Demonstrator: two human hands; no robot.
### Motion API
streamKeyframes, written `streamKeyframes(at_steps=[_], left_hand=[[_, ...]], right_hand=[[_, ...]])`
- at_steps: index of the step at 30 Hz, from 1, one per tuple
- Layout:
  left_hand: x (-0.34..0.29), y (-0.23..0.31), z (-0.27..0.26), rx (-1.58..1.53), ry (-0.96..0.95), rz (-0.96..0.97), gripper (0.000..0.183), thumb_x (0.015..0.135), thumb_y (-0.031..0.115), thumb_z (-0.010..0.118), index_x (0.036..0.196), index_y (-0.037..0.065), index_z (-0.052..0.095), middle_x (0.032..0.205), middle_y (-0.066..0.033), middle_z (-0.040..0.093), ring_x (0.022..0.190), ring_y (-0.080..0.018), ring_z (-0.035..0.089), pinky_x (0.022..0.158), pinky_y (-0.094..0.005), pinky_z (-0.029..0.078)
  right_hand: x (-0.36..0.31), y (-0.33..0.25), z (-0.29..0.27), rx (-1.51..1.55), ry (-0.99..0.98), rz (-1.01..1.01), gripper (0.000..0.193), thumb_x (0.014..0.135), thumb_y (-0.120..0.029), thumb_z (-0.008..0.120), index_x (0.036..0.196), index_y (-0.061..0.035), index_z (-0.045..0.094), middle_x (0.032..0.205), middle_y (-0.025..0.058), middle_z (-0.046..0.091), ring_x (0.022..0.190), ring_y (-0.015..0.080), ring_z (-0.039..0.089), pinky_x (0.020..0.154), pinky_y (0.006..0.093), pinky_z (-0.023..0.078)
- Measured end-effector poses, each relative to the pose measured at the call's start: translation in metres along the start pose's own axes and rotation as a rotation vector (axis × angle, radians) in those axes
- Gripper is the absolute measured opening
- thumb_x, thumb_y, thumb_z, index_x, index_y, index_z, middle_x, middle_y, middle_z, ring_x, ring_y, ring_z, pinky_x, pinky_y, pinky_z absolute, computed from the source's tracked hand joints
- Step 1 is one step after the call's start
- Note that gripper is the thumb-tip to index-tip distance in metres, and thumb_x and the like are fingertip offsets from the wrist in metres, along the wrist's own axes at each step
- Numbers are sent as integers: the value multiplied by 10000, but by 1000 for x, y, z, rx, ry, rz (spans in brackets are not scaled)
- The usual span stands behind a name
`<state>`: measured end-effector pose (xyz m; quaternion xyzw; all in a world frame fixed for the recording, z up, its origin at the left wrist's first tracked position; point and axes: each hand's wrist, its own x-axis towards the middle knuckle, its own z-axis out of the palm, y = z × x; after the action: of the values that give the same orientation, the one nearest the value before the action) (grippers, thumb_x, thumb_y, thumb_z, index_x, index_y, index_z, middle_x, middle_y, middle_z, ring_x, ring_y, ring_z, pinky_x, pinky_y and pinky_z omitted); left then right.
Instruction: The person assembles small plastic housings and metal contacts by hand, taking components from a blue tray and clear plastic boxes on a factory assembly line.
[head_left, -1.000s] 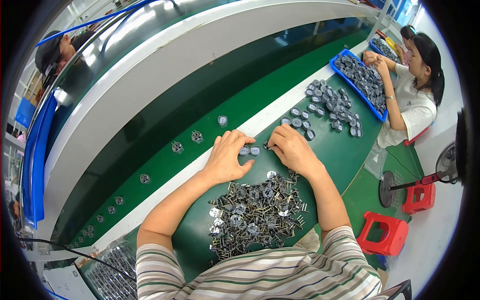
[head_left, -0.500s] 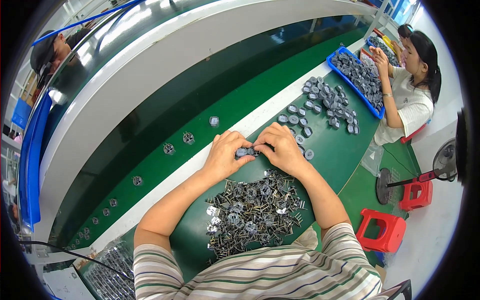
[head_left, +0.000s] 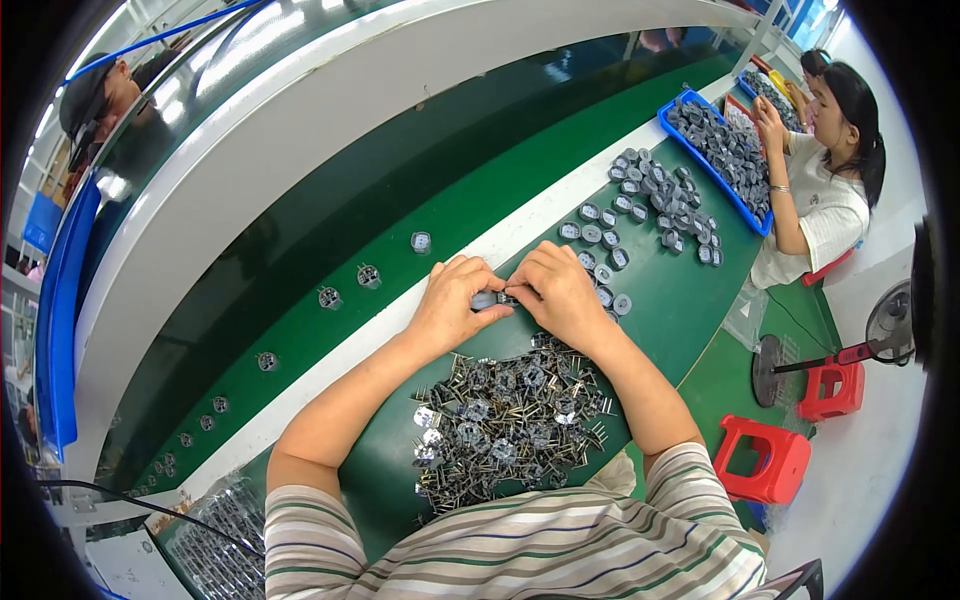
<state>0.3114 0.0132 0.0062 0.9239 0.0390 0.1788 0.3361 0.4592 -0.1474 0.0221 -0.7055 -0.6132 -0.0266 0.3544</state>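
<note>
Small grey round part [head_left: 485, 299]: held between the fingertips of both hands, above the white edge strip of the green bench, just beyond the heap of metal pronged pieces [head_left: 505, 420]. Its right end is hidden by fingers; orientation cannot be determined.

A heap of metal parts [head_left: 505, 425] lies before the hands, round caps [head_left: 640, 215] right, conveyor belt [head_left: 300, 250] behind

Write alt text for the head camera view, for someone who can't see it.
Seen from above, a person's left hand and right hand meet over a green workbench, together pinching a small grey round part. A heap of pronged metal parts lies just below the hands, loose grey round parts to the right, and a co-worker sits at a blue tray.
</note>
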Motion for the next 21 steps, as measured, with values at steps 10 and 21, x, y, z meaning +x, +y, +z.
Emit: streamKeyframes(at_steps=[10, 21], left_hand=[[3, 3, -8, -31, 8, -32, 300, 769, 253, 915, 996, 128, 763, 906, -10, 650, 937, -230, 610, 850, -403, 395], [22, -42, -48, 467, 120, -339, 418, 781, 341, 912, 1116, 130, 780, 1174, -74, 632, 1195, -298, 549, 995, -507, 410]], right_hand=[[-1, 7, -12, 288, -37, 268, 212, 866, -146, 827, 1033, -34, 757, 904, 95, 730, 832, 258, 703, 756, 397, 557], [-2, -18, -20, 393, -384, 79, 205, 905, -177, 810, 1052, -46, 755, 962, 91, 703, 956, 290, 677, 821, 414, 548]])
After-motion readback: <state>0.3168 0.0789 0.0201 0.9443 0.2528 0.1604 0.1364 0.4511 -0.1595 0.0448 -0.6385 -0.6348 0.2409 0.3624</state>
